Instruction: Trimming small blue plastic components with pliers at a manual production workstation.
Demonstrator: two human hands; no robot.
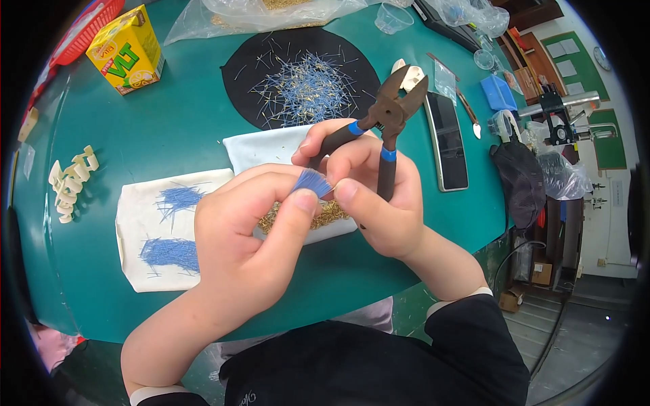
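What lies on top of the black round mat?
A loose heap of thin blue wire pieces is scattered across the black round mat. Its lower edge is covered by the cutters and a white cloth.

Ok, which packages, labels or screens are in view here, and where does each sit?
Drink carton: far left of the table, boxy, yellow with green and red print.
Phone: right of the hands, flat, dark screen, pale frame.
Clear plastic bag: far edge, crumpled.
Small clear bag: beside the phone.

Round green table [169, 128], grey floor [575, 331], cluttered wooden shelves [535, 54] at right.
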